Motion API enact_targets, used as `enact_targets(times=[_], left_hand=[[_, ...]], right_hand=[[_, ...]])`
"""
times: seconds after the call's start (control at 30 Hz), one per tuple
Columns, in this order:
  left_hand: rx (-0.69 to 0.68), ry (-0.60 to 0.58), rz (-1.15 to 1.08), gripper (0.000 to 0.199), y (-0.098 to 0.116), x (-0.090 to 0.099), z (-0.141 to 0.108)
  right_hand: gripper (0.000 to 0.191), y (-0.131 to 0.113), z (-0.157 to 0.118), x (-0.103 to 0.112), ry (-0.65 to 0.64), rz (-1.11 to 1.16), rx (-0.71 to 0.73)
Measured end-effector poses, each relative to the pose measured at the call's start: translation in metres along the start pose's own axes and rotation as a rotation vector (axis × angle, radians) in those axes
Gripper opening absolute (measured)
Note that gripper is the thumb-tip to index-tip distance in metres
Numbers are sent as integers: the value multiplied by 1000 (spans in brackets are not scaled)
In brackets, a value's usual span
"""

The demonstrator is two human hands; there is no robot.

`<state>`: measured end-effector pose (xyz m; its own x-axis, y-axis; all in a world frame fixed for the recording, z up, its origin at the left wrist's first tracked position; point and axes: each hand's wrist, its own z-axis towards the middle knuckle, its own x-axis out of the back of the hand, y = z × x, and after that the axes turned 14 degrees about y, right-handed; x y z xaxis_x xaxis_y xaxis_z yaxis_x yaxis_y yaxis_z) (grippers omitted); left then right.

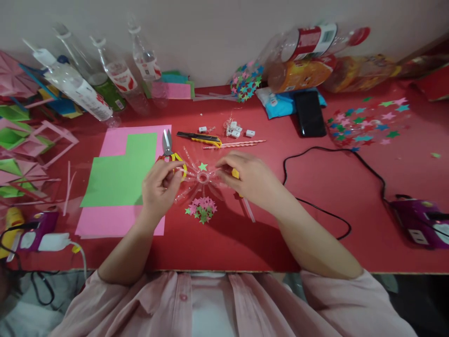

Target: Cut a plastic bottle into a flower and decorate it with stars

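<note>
A clear plastic bottle top (pixel 203 177), cut into long strips that spread like petals, lies neck up between my hands. My left hand (pixel 157 181) has its fingers closed on a strip at the left. On the opposite side, my right hand (pixel 253 177) pinches another strip. A light green paper star (pixel 202 166) is by the bottle neck. Just below sits a small pile of pink and green stars (pixel 202 208). Scissors (pixel 168 142) with yellow handles are partly behind my left hand. A yellow object (pixel 235 173) is mostly hidden by my right hand.
Green paper (pixel 121 180) lies over pink sheets (pixel 105 222) at left. Beyond my hands are a box cutter (pixel 199 138) and small white pieces (pixel 234 129). Bottles (pixel 121 77) stand at the back. A phone (pixel 310 113), black cable (pixel 315 149) and star-covered clear plastic (pixel 368 124) are at right.
</note>
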<state>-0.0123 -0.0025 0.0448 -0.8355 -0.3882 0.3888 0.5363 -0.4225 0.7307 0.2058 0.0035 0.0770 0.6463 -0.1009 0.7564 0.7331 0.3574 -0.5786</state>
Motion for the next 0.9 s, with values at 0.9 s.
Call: enact_targets(times=[0.9], left_hand=[[677,-340,-626,39,28,1,-5]], right_hand=[[6,-42,-16,-18,208,173,223]])
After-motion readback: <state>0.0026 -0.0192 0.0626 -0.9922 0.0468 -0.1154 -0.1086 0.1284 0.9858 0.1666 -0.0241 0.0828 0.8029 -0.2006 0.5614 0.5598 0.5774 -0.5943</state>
